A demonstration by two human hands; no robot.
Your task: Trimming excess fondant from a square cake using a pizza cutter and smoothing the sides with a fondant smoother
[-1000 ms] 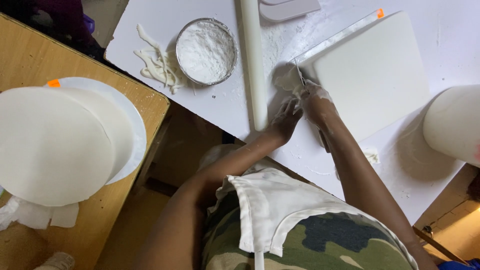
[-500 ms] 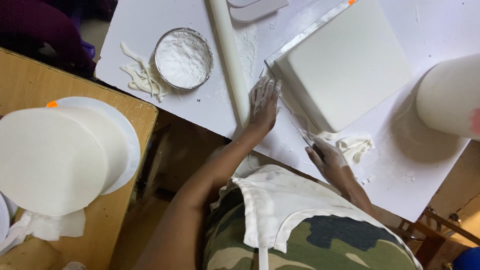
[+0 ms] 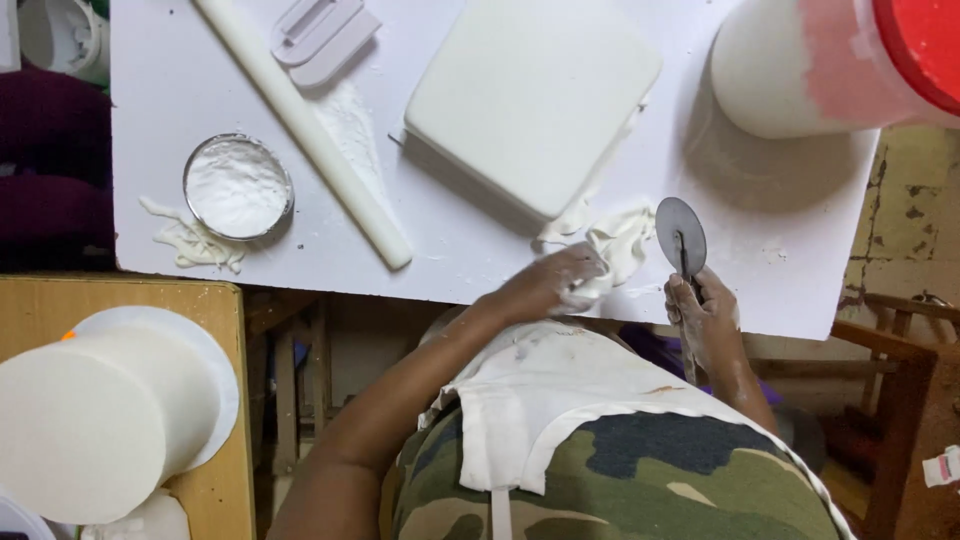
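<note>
Left hand (image 3: 555,285) gripped limp white fondant trimmings (image 3: 618,245) just beside white square fondant-covered cake (image 3: 530,95); right hand (image 3: 703,312) closed around round-bladed metal cutter wheel (image 3: 681,235). Best gathered gently, blade kept clear.

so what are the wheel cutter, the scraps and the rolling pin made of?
Wheel cutter in the right hand: grey disc with a dull sheen, likely metal.
Scraps under the left hand: soft matte white sheet, folded and torn, probably fondant.
Rolling pin: smooth off-white cylinder, probably plastic, can't be sure.
</note>
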